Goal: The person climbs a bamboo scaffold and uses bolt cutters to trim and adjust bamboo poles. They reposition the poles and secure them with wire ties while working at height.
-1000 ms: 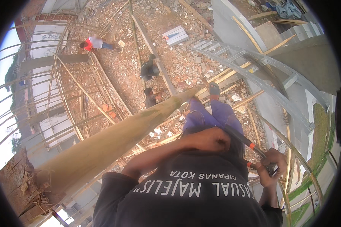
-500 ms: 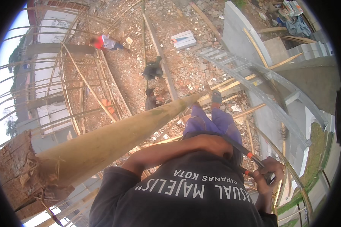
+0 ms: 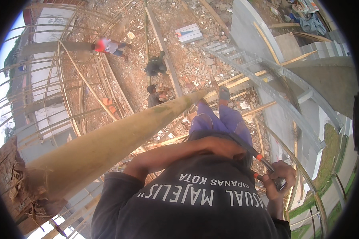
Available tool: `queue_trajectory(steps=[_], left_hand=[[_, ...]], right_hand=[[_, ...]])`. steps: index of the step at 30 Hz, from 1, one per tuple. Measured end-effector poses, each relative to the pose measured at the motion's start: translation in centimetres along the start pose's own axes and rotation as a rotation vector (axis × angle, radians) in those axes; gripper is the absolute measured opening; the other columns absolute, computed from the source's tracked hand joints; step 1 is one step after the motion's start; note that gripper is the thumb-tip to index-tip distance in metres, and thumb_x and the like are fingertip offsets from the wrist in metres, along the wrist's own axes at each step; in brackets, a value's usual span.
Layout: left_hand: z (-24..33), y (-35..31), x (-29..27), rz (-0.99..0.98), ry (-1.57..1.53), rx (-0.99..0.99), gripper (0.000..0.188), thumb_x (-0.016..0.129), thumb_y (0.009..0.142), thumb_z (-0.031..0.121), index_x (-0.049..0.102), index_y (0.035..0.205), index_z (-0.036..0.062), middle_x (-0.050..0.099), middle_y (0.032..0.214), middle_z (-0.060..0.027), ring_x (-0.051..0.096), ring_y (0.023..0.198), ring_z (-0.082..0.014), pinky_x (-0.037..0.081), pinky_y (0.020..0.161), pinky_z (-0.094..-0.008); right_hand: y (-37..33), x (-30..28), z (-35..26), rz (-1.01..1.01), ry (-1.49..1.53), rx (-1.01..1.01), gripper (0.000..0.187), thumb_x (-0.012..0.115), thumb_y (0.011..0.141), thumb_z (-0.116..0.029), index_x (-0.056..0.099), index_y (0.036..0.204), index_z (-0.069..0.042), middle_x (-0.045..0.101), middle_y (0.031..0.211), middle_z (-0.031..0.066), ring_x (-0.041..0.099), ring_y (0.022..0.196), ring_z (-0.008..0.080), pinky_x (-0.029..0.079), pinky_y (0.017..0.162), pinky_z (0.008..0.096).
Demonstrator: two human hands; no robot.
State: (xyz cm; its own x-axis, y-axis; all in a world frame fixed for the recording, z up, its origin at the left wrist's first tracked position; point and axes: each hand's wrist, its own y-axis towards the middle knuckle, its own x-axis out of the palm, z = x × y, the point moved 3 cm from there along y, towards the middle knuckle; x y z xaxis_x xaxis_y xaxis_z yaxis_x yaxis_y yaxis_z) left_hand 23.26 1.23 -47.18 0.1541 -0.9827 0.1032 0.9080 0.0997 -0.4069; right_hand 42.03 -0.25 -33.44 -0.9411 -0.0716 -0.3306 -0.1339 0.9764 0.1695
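Observation:
My right hand (image 3: 281,175) is closed around the end of a black strap-like piece (image 3: 254,152) with orange bands, with a bit of metal at the fingers. The piece runs back toward my waist. My left forearm bends across my front, and my left hand (image 3: 229,147) lies at my waist beside the black piece; its fingers are mostly hidden. Left of that arm, a thick yellowish round pole (image 3: 111,143) slants from close to me down toward my feet. Rough, splintered brown wood (image 3: 12,183) meets its near end. A sandal (image 3: 224,93) shows on one foot, by wooden boards.
Far below lies rubble-strewn ground (image 3: 199,65). Two people in dark clothes (image 3: 156,65) crouch near a long beam (image 3: 163,44); another person (image 3: 107,46) is farther left. Grey metal trusswork (image 3: 267,79) and grey walls stand right, thin pole framing (image 3: 79,87) left.
The surroundings have slid slightly left and up in the view. Both hands keep nearly the same places, the right still closed on the black piece. The people below have barely moved.

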Motion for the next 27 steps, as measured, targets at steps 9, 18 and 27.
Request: queue_trajectory(steps=[9, 18, 27], left_hand=[[0.4, -0.8, -0.4, -0.021, -0.144, -0.012, 0.040, 0.067, 0.079, 0.035, 0.064, 0.101, 0.0019, 0.066, 0.097, -0.0155, 0.063, 0.093, -0.0272, 0.047, 0.078, -0.0380], [-0.7, 0.1, 0.5, -0.050, -0.296, -0.014, 0.045, 0.069, 0.079, 0.032, 0.059, 0.108, -0.0002, 0.063, 0.097, -0.0105, 0.059, 0.088, -0.0191, 0.046, 0.076, -0.0331], [-2.0, 1.2, 1.0, -0.023, -0.437, -0.122, 0.046, 0.072, 0.076, 0.026, 0.056, 0.110, -0.0020, 0.061, 0.097, -0.0117, 0.059, 0.087, -0.0176, 0.047, 0.074, -0.0308]], right_hand=[[0.4, 0.1, -0.5, -0.047, -0.012, -0.017, 0.024, 0.069, 0.051, 0.002, 0.055, 0.066, -0.010, 0.052, 0.053, 0.0050, 0.053, 0.046, 0.0192, 0.038, 0.045, 0.0283], [0.1, -0.8, -0.7, -0.083, -0.027, 0.022, 0.026, 0.072, 0.054, -0.001, 0.056, 0.071, -0.010, 0.055, 0.056, 0.0067, 0.053, 0.050, 0.0211, 0.040, 0.050, 0.0300], [-0.5, -0.8, -0.5, -0.037, -0.071, 0.042, 0.026, 0.072, 0.055, -0.001, 0.056, 0.074, -0.010, 0.056, 0.063, 0.0098, 0.052, 0.052, 0.0197, 0.040, 0.051, 0.0293]])
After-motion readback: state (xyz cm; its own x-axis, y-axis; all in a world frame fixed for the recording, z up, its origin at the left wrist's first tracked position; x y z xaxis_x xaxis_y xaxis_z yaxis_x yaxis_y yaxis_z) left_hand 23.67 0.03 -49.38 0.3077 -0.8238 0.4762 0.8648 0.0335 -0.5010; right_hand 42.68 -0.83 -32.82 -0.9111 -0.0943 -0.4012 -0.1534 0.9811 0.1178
